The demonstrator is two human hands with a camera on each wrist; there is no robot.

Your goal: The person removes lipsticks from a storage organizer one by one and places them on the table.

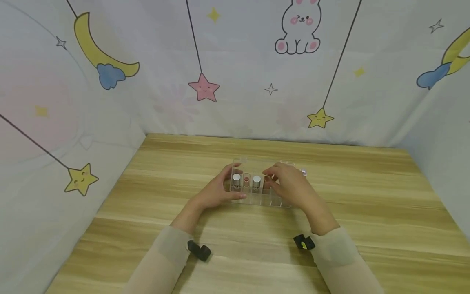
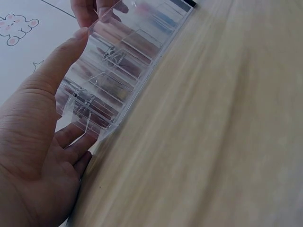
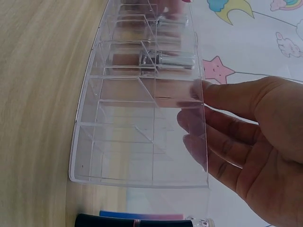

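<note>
A clear plastic lipstick organizer [image 1: 264, 197] with a row of slots stands on the wooden table. My left hand [image 1: 216, 191] grips its left end, thumb along the front and fingers round the side and back. Silver-topped tubes [image 1: 236, 180] fill two of the left slots, with a pinkish clear-topped lipstick [image 1: 247, 181] between them. Over the fourth slot, my right hand [image 1: 293, 185] pinches the top of another pinkish lipstick [image 3: 170, 93] between thumb and fingers. That lipstick's lower part sits inside the slot, seen through the clear wall.
Beyond the organizer's right end lies a dark tube [image 3: 106, 221] with a clear faceted end, beside a blue-to-pink item [image 3: 142, 215]. A pearly round piece [image 1: 303, 172] shows past my right hand. A printed cloth [image 1: 242, 118] rises behind the wooden table [image 1: 367, 196].
</note>
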